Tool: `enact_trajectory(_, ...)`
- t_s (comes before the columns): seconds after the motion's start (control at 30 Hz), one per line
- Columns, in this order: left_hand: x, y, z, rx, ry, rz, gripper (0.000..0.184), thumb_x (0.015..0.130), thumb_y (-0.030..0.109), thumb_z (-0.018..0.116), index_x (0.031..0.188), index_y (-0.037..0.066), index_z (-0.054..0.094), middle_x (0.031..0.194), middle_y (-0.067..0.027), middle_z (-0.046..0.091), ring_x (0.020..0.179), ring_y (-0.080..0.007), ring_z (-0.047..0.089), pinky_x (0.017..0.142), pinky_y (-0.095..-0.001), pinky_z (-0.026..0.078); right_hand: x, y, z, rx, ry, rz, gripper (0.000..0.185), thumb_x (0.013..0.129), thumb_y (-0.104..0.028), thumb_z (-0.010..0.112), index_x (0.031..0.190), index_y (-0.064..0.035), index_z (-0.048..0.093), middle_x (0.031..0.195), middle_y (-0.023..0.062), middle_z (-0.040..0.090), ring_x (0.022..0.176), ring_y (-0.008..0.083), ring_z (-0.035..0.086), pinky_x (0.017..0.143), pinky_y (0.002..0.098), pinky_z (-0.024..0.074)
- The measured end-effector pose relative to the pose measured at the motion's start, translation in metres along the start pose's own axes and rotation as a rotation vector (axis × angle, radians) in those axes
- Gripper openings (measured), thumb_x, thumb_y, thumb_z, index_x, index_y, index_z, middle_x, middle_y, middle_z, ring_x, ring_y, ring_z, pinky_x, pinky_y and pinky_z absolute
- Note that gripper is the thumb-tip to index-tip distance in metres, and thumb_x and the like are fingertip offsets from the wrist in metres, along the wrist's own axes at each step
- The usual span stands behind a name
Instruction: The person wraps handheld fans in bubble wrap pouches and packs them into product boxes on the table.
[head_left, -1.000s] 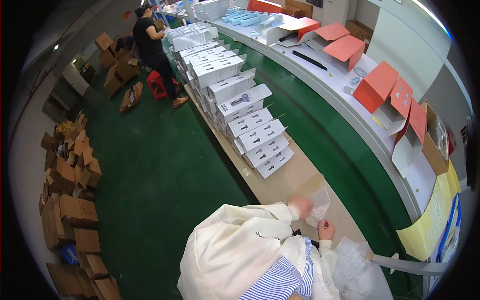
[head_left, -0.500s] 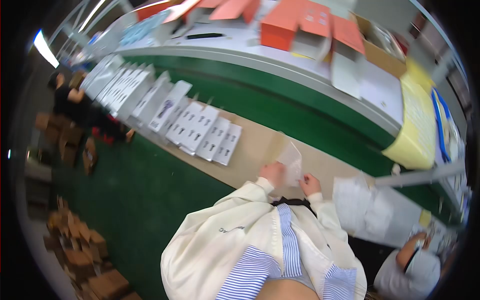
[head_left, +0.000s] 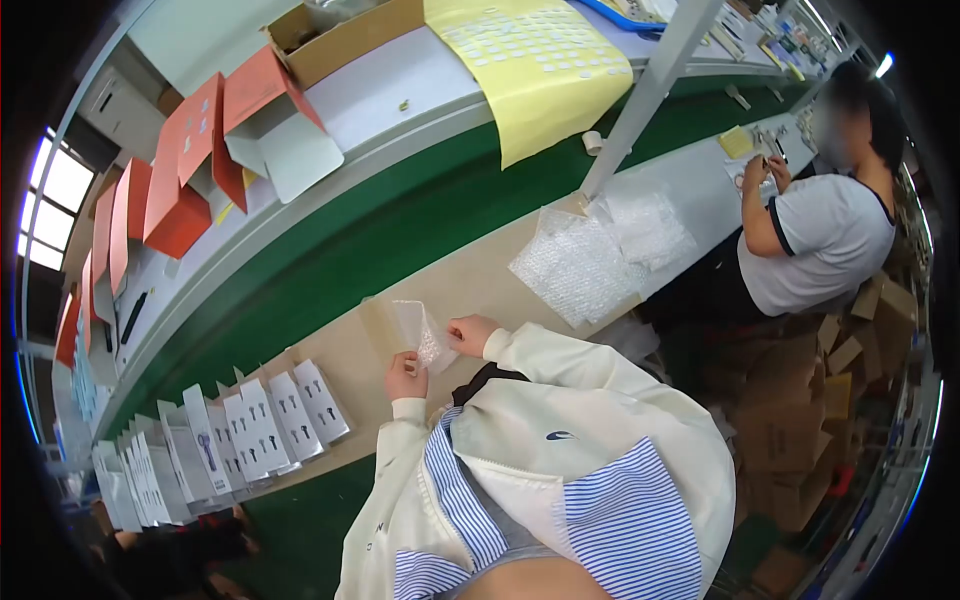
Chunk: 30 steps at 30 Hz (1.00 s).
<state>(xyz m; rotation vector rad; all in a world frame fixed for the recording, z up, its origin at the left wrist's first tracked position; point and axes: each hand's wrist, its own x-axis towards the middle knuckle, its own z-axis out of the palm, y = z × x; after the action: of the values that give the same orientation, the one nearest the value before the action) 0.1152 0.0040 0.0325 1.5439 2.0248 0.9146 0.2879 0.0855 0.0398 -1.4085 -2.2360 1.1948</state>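
Evidently, the left hand [head_left: 405, 377] and right hand [head_left: 473, 335] have fingers clamped on opposite sides of the bubble-wrap piece [head_left: 430, 346], between them over the bench [head_left: 497, 292]; light, even tension should limit creasing.

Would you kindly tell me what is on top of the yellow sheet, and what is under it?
Rows of small, pale pieces lie on the yellow sheet. Under it, the white bench is covered, so whether anything else lies there cannot be seen.
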Motion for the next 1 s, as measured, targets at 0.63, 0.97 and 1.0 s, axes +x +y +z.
enact_trajectory(0.63, 0.007, 0.001, 0.008, 0.041, 0.106, 0.073, 0.037, 0.058, 0.01, 0.065, 0.091, 0.008, 0.049, 0.085, -0.0088, 0.05, 0.075, -0.024, 0.05, 0.065, -0.0322, 0.041, 0.023, 0.052, 0.046, 0.775, -0.478, 0.391, 0.032, 0.077, -0.03, 0.05, 0.098, -0.0055, 0.049, 0.083, 0.0076, 0.058, 0.062, 0.0155, 0.057, 0.052, 0.0266, 0.0449)
enact_trajectory(0.97, 0.006, -0.039, 0.064, 0.056, -0.346, 0.035, 0.025, 0.065, 0.017, 0.061, 0.088, 0.011, 0.054, 0.087, -0.0075, 0.052, 0.068, -0.0224, 0.053, 0.061, -0.031, 0.044, 0.056, 0.165, -0.017, 0.464, -0.324, 0.308, 0.031, 0.069, -0.035, 0.06, 0.086, -0.0099, 0.058, 0.073, 0.0009, 0.056, 0.058, 0.0095, 0.054, 0.049, 0.0231, 0.0414)
enact_trajectory(1.0, 0.005, -0.04, 0.066, 0.067, -0.349, 0.03, 0.023, 0.066, 0.017, 0.06, 0.087, 0.01, 0.054, 0.087, -0.008, 0.052, 0.069, -0.0228, 0.054, 0.062, -0.0311, 0.044, 0.071, 0.19, -0.036, 0.493, -0.134, 0.309, 0.023, 0.069, -0.029, 0.06, 0.081, -0.0098, 0.059, 0.073, 0.0035, 0.058, 0.06, 0.0117, 0.054, 0.054, 0.0262, 0.0431)
